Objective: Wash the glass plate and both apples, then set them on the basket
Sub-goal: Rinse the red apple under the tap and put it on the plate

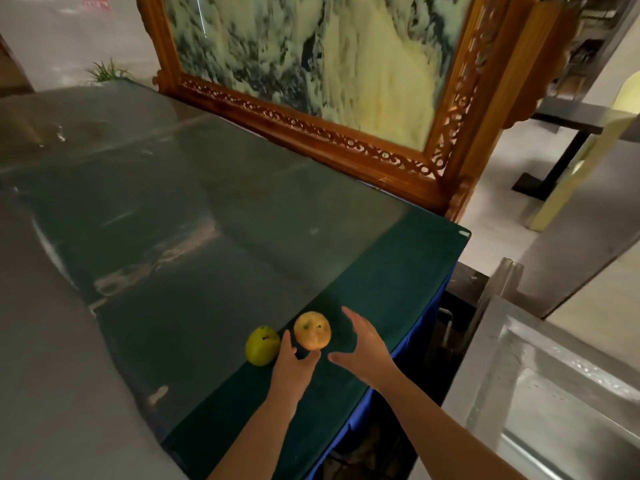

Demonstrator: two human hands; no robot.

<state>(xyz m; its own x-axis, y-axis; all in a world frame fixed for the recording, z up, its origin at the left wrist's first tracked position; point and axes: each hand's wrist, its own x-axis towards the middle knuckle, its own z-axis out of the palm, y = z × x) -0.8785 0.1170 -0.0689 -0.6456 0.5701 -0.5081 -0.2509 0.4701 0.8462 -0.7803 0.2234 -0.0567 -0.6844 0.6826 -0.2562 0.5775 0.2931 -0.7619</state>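
Observation:
Two apples lie near the front right of a glass-topped green table (pixel 381 265). The green apple (pixel 262 345) is on the left. Just right of it sits the yellow-orange apple (pixel 312 330). My left hand (pixel 292 367) is spread under and beside the yellow-orange apple, with its thumb and fingers near the fruit. My right hand (pixel 362 344) is open just right of that apple, palm toward it, not touching. Neither hand holds anything. I see no glass plate and no basket.
A steel sink (pixel 554 393) stands at the right, below the table's level. A large carved wooden frame (pixel 311 133) with a stone picture stands along the table's far edge. A blue cloth (pixel 420 327) hangs at the table's right side.

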